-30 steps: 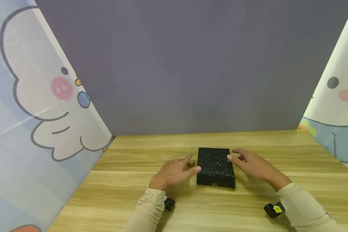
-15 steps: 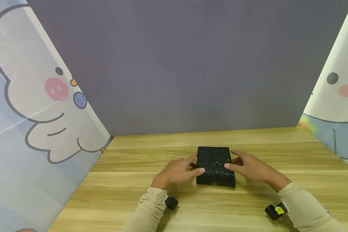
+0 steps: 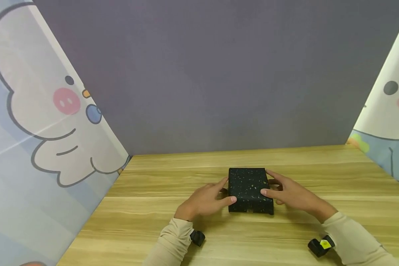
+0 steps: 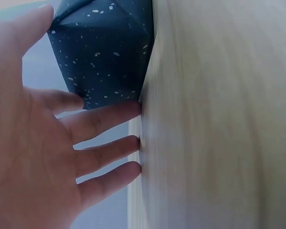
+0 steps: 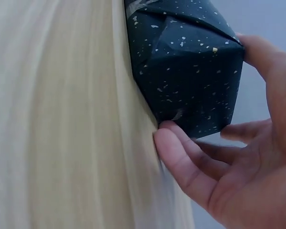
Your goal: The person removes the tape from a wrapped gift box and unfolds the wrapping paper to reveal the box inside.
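Note:
A flat box wrapped in black paper with pale specks (image 3: 248,184) lies on the wooden table (image 3: 146,221). My left hand (image 3: 204,199) is at its left side, the thumb on the near top edge and the index fingertip by the far corner. In the left wrist view the fingers (image 4: 105,119) are spread and nearly straight, their tips down at the table. On the other side my right hand (image 3: 290,194) touches the box with its thumb on the top edge. Its fingers (image 5: 181,162) reach the lower far corner in the right wrist view.
A grey panel (image 3: 199,77) stands along the table's far edge. Sheets with cartoon figures flank it, one on the left (image 3: 36,111) and one on the right (image 3: 385,125). Each wrist wears a small black device, the left one (image 3: 197,238) and the right one (image 3: 319,247).
Both hands have moved inward from beside the box until they touch it, the right thumb sliding a little nearer along the top. The head view has shifted slightly.

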Motion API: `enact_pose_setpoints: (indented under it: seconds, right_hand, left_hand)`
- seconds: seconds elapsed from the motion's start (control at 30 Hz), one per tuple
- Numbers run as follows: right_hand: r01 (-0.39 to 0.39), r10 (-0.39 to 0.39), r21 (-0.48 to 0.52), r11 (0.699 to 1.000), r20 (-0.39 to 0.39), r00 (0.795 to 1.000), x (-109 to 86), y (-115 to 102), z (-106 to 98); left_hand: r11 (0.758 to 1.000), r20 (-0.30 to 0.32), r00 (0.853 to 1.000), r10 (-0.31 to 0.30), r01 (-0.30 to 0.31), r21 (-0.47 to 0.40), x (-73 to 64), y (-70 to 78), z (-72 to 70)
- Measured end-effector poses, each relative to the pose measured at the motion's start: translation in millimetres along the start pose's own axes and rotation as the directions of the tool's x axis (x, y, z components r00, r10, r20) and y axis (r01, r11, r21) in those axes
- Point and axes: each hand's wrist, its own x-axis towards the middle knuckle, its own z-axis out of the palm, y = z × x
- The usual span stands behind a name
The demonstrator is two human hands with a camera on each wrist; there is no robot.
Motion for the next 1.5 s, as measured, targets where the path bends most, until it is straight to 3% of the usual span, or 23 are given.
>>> enact_pose_setpoints:
  seconds: [0.3,0.6,0.77,1.03,1.33,1.5]
  right_hand:
    - [0.031,-0.032,0.081,0.996,0.005,0.999,0.8,5.4,3.6]
    - [0.108,-0.1,0.096,0.99,-0.08,0.992,2.5,2.1,5.8]
    - [0.157,-0.144,0.1,0.982,-0.132,0.981,3.9,-1.7,6.7]
    - [0.208,-0.185,0.096,0.973,-0.21,0.96,1.2,0.0,7.4]
    - [0.242,-0.217,0.07,0.968,-0.259,0.941,0.1,2.4,8.2]
    - [0.251,-0.222,0.081,0.965,-0.264,0.939,-1.0,0.9,8.4]
  left_hand:
    - [0.996,0.015,1.0,0.005,-0.004,-0.092,-2.1,2.4,3.1]
    - [0.957,-0.074,0.996,0.049,-0.068,-0.282,2.5,3.7,6.8]
    - [0.909,-0.134,0.99,0.042,-0.094,-0.407,6.1,5.2,8.9]
    - [0.828,-0.149,0.988,-0.026,-0.062,-0.557,6.8,13.7,10.3]
    - [0.692,-0.185,0.978,-0.095,-0.069,-0.718,9.8,13.2,12.7]
    - [0.682,-0.212,0.973,-0.094,-0.093,-0.726,9.5,13.1,12.8]
